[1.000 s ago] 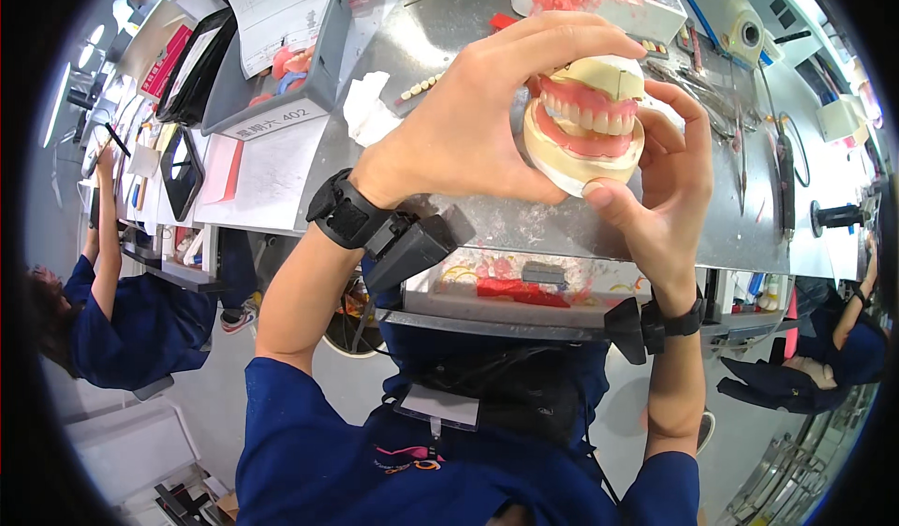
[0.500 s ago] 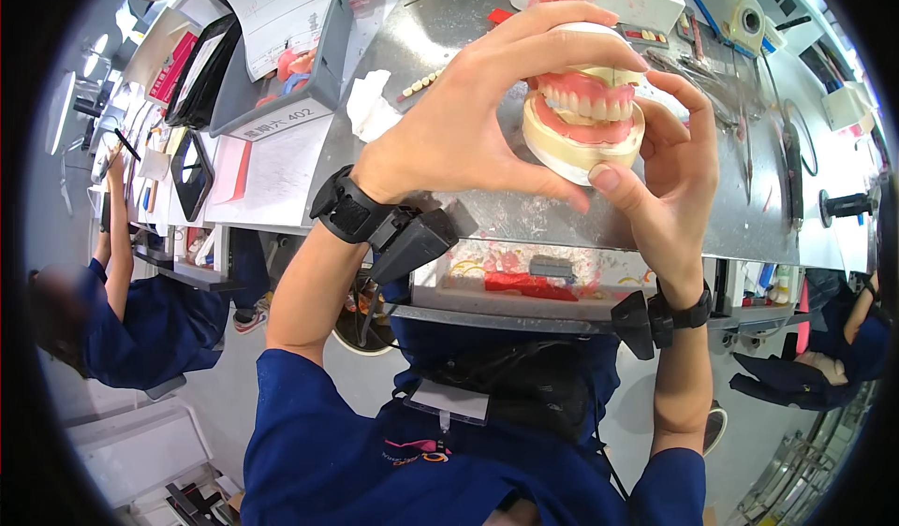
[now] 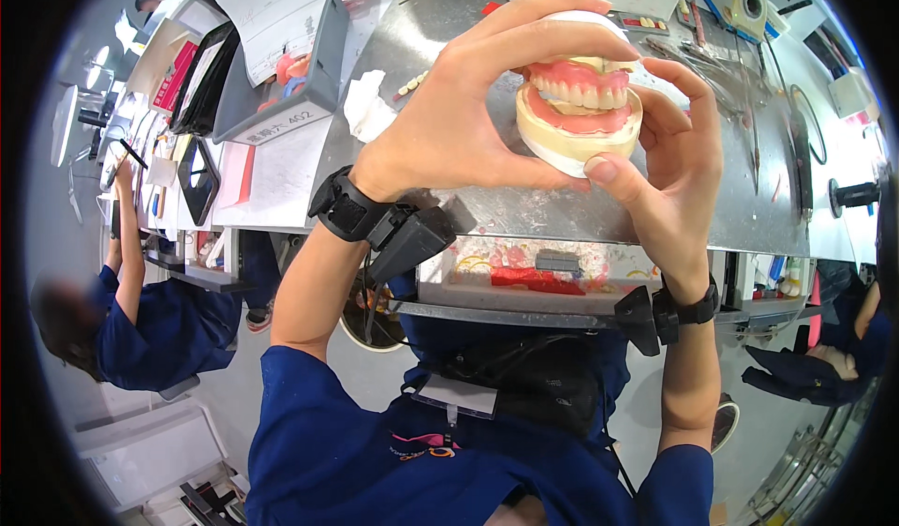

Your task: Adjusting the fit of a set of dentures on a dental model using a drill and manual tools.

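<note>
Well, from my end of the link: dental model up in both hands, above the metal bench top.

Left hand arched wide over it, fingers across the plaster top, thumb stretched underneath; whether that thumb presses, I cannot tell. Right hand curled in from the right, thumb on the front of the lower base, other fingers bent behind, contact partly hidden.

Handling, my reading: plaster stiff, fairly weighty, dry rather than slippery, apt to chip if knocked. The pink gum around the upper teeth looks smooth and waxy; I judge it could dent, so I'd keep fingertips off. Same care for the pink lower ridge. Best hold, to my mind: plaster top and base, both halves supported, since I can't see what joins them.

Nearby: crumpled white tissue left of the hands, grey tray beyond, open drawer below the bench edge.
</note>
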The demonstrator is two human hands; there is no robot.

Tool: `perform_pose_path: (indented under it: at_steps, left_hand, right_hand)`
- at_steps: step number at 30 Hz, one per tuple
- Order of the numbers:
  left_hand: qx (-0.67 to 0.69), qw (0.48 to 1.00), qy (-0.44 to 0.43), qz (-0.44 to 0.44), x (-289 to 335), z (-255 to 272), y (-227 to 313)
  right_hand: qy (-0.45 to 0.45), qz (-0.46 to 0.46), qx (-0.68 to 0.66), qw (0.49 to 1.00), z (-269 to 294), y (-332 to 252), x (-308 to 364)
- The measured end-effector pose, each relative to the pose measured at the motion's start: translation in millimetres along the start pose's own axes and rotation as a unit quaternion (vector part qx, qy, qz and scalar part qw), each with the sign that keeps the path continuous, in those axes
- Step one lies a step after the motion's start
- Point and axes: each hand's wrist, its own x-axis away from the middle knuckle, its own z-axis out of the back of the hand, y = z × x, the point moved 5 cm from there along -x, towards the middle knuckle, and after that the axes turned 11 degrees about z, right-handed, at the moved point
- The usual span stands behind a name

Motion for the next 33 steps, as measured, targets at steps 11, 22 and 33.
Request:
perform_pose_path:
  at_steps: [11, 22, 33]
  left_hand:
    - [0.012, 1.000, 0.012, 0.024, 1.9, -1.4, -2.9]
    - [-0.019, 0.997, -0.057, 0.053, 1.8, -0.9, -1.6]
    - [0.272, 0.910, 0.040, 0.311, -38.8, 28.9, -4.5]
  right_hand:
    - [0.003, 0.001, -0.002, 1.000, -0.1, -0.4, 0.2]
    - [0.002, 0.000, -0.004, 1.000, 0.5, 1.2, 1.3]
    - [-0.155, -0.002, 0.175, 0.972, -1.7, -13.6, 20.0]
